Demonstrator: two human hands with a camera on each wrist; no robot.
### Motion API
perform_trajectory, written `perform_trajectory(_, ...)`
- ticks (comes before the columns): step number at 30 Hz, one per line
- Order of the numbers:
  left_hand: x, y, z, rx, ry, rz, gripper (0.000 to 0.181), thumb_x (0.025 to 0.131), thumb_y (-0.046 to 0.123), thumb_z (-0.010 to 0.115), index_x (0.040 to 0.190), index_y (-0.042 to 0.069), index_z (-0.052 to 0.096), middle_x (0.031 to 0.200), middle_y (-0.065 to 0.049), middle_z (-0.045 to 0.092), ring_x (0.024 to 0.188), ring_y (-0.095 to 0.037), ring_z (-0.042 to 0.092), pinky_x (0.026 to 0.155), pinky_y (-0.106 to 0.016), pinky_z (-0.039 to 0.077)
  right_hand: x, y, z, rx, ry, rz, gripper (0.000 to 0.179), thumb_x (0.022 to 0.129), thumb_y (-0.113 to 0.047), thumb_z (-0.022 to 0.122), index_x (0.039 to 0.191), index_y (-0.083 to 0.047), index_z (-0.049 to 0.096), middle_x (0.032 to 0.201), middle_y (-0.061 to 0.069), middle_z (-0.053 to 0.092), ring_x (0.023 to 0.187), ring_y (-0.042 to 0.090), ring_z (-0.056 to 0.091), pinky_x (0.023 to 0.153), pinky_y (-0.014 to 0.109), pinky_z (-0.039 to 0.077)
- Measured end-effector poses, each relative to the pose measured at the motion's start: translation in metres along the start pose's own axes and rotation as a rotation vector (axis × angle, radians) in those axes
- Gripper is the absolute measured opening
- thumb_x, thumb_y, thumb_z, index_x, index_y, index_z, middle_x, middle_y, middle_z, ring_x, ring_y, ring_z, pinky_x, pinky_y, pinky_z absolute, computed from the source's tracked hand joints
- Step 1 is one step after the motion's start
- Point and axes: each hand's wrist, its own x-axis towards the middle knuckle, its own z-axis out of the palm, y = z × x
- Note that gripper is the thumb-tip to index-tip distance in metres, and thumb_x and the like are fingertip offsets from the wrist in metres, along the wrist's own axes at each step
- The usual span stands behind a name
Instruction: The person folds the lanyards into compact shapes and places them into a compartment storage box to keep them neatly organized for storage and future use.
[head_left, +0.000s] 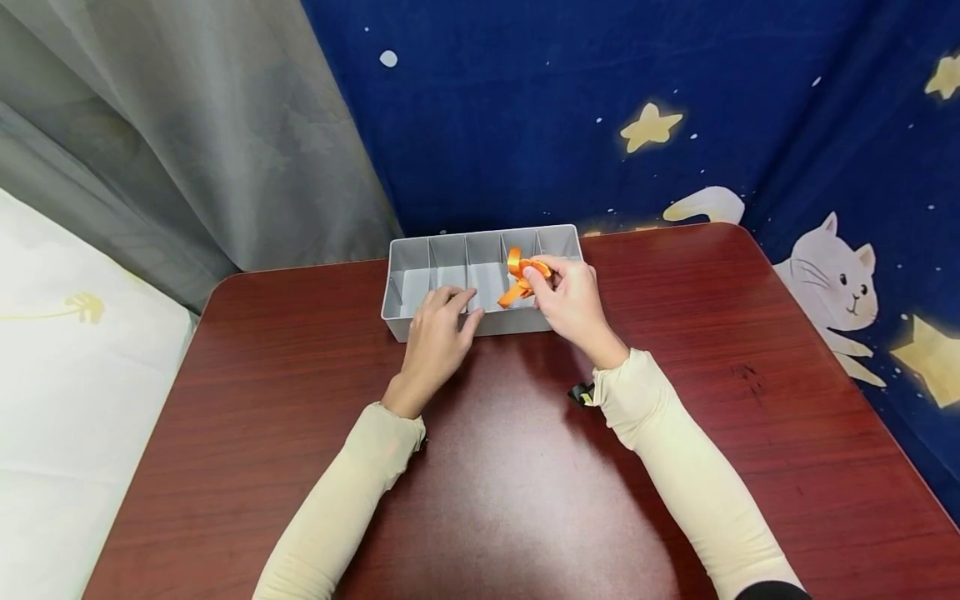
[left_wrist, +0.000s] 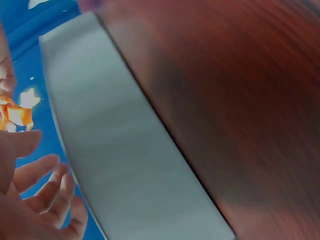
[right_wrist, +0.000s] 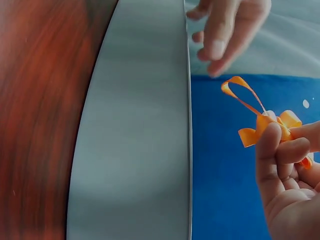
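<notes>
My right hand (head_left: 572, 302) pinches an orange ribbon bow (head_left: 517, 292) between thumb and fingers, above the right part of a grey divided box (head_left: 517, 323). In the right wrist view a loop and short tails of the ribbon bow (right_wrist: 262, 122) stick out past the fingertips. My left hand (head_left: 438, 333) is over the box's front rim, fingers apart and loosely bent, holding nothing. The left wrist view shows this left hand (left_wrist: 42, 200) beside the box wall (left_wrist: 125, 140), with part of the ribbon bow (left_wrist: 19, 116) beyond the thumb.
The box stands at the far edge of a dark red wooden table (head_left: 510, 467), its compartments split by thin dividers. A small black item (head_left: 579, 394) shows by the right cuff. Behind hang a grey curtain (head_left: 225, 125) and a blue cloth (head_left: 525, 108) with stars and a cat.
</notes>
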Motion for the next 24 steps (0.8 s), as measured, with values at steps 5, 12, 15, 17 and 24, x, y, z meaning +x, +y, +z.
perform_trajectory(5,-0.008,-0.013,-0.001,0.198,0.113,0.083,0.026,0.089,0.031,0.075,0.101,0.009,0.078,0.098,-0.009,0.066,0.086,-0.029,0.059,0.071,-0.046,0.047,0.007,0.007,-0.003,-0.145,0.027,0.022,0.016,0.093,-0.01,0.066,0.1,0.0,0.076,0.067,0.008,0.068,0.054,0.017,0.058,0.051,0.02,0.042)
perform_trajectory(12,-0.011,-0.018,-0.003,0.248,0.176,0.097,0.022,0.086,0.031,0.079,0.085,0.009,0.079,0.083,-0.008,0.065,0.075,-0.028,0.057,0.063,-0.045,0.045,0.019,0.014,-0.001,-0.308,0.013,0.059,0.017,0.094,-0.013,0.063,0.096,-0.003,0.076,0.073,0.008,0.069,0.062,0.021,0.057,0.057,0.028,0.042)
perform_trajectory(15,-0.011,-0.02,-0.002,0.238,0.187,0.099,0.022,0.086,0.031,0.078,0.084,0.01,0.079,0.083,-0.008,0.065,0.075,-0.028,0.057,0.063,-0.044,0.044,0.023,0.016,0.001,-0.377,-0.036,0.098,0.019,0.094,-0.014,0.061,0.098,-0.003,0.076,0.076,0.009,0.069,0.067,0.025,0.059,0.061,0.034,0.045)
perform_trajectory(17,-0.012,-0.021,-0.001,0.226,0.196,0.098,0.021,0.086,0.031,0.078,0.083,0.01,0.079,0.082,-0.008,0.065,0.075,-0.028,0.057,0.064,-0.044,0.044,0.025,0.017,0.001,-0.422,-0.072,0.131,0.021,0.094,-0.016,0.061,0.1,-0.003,0.076,0.08,0.01,0.07,0.072,0.028,0.061,0.065,0.037,0.047)
perform_trajectory(24,-0.012,-0.023,0.0,0.193,0.215,0.076,0.02,0.085,0.029,0.08,0.083,0.009,0.079,0.081,-0.007,0.066,0.075,-0.028,0.058,0.069,-0.044,0.047,0.025,0.02,0.003,-0.546,-0.183,0.209,0.021,0.095,-0.023,0.059,0.098,-0.01,0.076,0.084,0.009,0.068,0.08,0.032,0.06,0.068,0.044,0.048)
